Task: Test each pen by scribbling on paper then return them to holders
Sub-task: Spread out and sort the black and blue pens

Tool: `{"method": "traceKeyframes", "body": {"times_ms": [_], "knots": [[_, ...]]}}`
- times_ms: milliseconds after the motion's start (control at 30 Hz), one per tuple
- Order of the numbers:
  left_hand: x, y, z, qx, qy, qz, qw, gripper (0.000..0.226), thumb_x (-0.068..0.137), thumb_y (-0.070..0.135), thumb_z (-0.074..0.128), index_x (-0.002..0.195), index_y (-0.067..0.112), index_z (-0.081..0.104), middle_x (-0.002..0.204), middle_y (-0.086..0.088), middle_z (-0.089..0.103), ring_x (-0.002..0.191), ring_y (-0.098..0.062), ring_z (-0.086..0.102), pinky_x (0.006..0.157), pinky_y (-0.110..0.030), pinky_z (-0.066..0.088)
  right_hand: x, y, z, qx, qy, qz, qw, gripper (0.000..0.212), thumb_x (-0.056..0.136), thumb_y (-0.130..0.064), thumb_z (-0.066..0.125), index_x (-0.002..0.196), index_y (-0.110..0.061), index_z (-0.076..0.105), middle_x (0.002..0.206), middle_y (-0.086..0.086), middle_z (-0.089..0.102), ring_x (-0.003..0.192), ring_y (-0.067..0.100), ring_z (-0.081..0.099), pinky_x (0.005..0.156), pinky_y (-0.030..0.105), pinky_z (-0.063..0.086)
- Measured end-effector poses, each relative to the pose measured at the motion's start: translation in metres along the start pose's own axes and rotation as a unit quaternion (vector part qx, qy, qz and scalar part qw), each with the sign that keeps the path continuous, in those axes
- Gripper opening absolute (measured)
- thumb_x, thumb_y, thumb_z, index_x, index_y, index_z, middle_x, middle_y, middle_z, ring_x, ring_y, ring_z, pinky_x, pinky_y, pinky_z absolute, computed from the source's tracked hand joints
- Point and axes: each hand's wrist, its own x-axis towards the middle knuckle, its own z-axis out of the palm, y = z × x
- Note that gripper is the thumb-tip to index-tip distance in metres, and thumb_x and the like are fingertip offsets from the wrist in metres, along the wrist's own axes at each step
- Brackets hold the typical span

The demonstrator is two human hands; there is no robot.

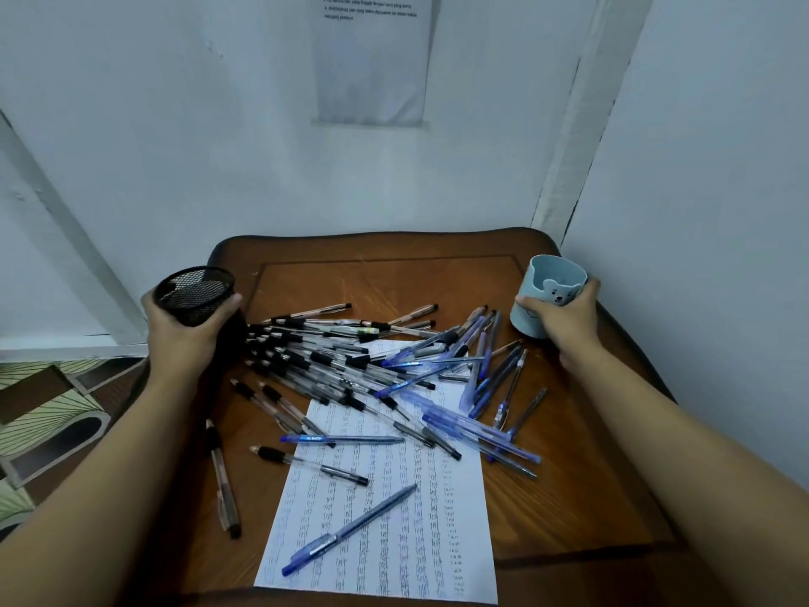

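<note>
head cam: left hand [184,332] wraps black mesh holder [195,293], tilted, bare inside. right hand [564,319] grips blue bear cup [532,278], upright on table [569,497], bare rim inside. 2 holders, 1 paper [394,541]. pens [332,365] piled on table and paper, too many to count; black-grip ones lie approx left-right, blue ones diagonal.

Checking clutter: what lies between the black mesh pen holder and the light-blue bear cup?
In the head view, a heap of black-grip and blue pens, partly over the scribbled paper sheet.
</note>
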Motion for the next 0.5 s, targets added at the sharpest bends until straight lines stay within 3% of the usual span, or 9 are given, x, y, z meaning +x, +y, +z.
{"method": "traceKeyframes", "body": {"times_ms": [200, 333, 500], "knots": [[0.002, -0.009, 0.003, 0.018, 0.031, -0.005, 0.999, 0.097, 0.073, 0.044, 0.088, 0.147, 0.015, 0.032, 0.146, -0.008, 0.05, 0.132, -0.023, 0.05, 0.108, -0.029, 0.039, -0.006, 0.013, 0.001, -0.055, -0.015, -0.053, 0.997, 0.109, 0.071, 0.001, 0.087, 0.149, -0.035, 0.02, 0.149, 0.003, 0.044, 0.135, 0.024, 0.047, 0.109, 0.049, 0.047], [0.005, -0.015, -0.001, 0.03, 0.014, -0.021, 0.999, 0.103, 0.071, 0.05, 0.088, 0.149, 0.019, 0.028, 0.149, -0.008, 0.048, 0.135, -0.026, 0.048, 0.115, -0.041, 0.04, -0.01, 0.021, 0.003, -0.038, -0.013, -0.054, 0.998, 0.112, 0.072, -0.003, 0.088, 0.153, -0.036, 0.017, 0.149, 0.0, 0.043, 0.137, 0.02, 0.044, 0.11, 0.049, 0.046], [0.005, -0.02, -0.011, 0.044, -0.014, -0.051, 0.998, 0.114, 0.061, 0.064, 0.088, 0.15, 0.028, 0.028, 0.15, 0.0, 0.05, 0.136, -0.022, 0.049, 0.115, -0.047, 0.041, -0.011, 0.022, 0.007, -0.019, -0.004, -0.041, 0.999, 0.105, 0.076, -0.017, 0.088, 0.155, -0.033, 0.021, 0.15, -0.001, 0.043, 0.138, 0.019, 0.043, 0.111, 0.048, 0.045]]}}
